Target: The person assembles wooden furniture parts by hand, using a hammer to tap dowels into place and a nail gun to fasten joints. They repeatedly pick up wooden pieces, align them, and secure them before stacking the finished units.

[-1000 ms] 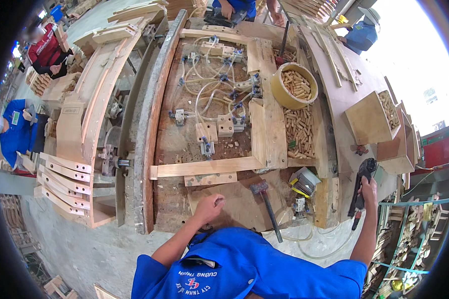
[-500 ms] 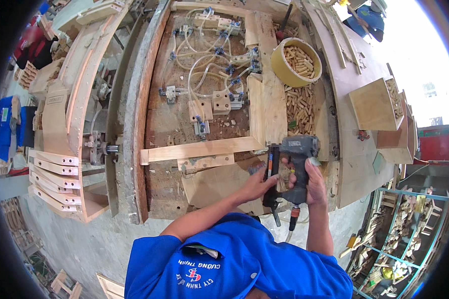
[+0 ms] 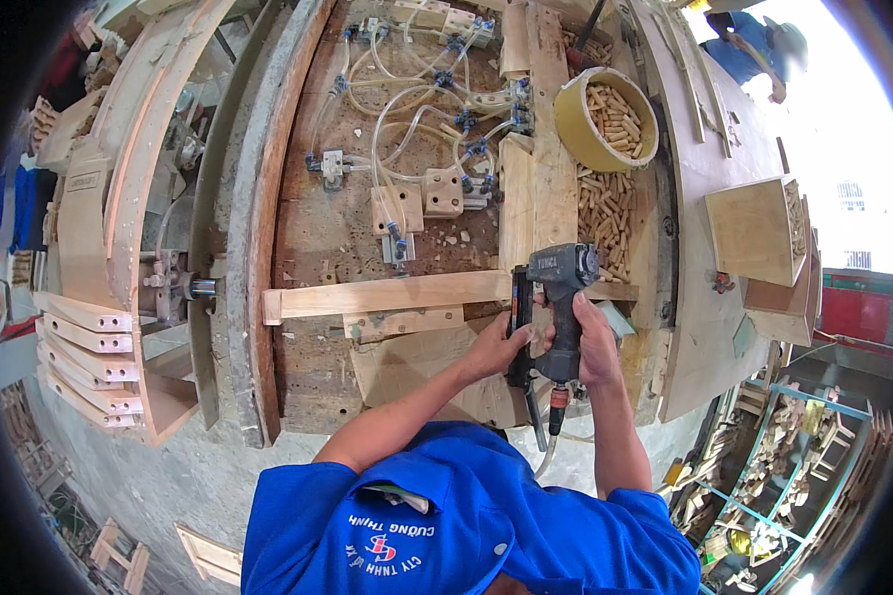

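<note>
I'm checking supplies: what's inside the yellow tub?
Short wooden dowels lie heaped in the tub. Only the upper ones show; whatever lies beneath them, and the tub's bottom, is covered and cannot be seen.

A woodworking workshop, shown by the nail gun [image 3: 564, 317] toward three o'clock, the tabletop [image 3: 303, 382] with air tubing [image 3: 377, 139] at twelve, a tub [image 3: 574, 121] of dowels [image 3: 605, 213] at one, drilled slats [image 3: 99, 338] at nine and a rack [image 3: 824, 401] of wood pieces [image 3: 784, 446] at four.

Printed lettering [image 3: 382, 557] on blue shirt [image 3: 466, 526] and dark nail gun [image 3: 564, 317]
</note>
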Motion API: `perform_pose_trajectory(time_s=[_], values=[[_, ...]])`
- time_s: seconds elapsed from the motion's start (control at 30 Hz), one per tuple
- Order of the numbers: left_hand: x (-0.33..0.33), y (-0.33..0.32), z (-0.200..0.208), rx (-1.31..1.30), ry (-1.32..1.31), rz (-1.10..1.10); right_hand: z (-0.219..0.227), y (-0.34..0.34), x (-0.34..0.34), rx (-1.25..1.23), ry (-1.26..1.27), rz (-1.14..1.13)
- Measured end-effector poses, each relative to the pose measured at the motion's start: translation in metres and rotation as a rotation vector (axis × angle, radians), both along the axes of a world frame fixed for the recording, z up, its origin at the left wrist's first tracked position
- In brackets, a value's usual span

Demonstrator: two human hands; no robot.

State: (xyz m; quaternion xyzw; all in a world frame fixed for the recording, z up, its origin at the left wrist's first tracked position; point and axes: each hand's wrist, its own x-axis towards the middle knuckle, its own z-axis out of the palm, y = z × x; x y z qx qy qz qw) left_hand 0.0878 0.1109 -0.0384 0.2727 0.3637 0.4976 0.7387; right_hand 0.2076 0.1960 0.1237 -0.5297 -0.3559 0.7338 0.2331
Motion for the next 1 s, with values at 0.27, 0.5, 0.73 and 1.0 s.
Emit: perform_pose_trajectory(time_s=[0.27, 0.5, 0.73, 1.0], values=[[-0.006, -0.001, 0.015, 0.01, -0.073, 0.027, -0.004, 0.003, 0.002, -0.04, -0.009, 0.067], [-0.007, 0.0, 0.022, -0.005, -0.059, 0.031, -0.008, 0.001, 0.003, 0.019, -0.064, 0.093], [-0.002, -0.004, 0.007, 0.012, 0.095, 0.014, 0.001, -0.006, -0.002, 0.049, -0.086, 0.074], [-0.015, -0.01, 0.034, -0.025, 0.147, 0.01, -0.006, -0.007, 0.001, 0.029, -0.07, 0.089]])
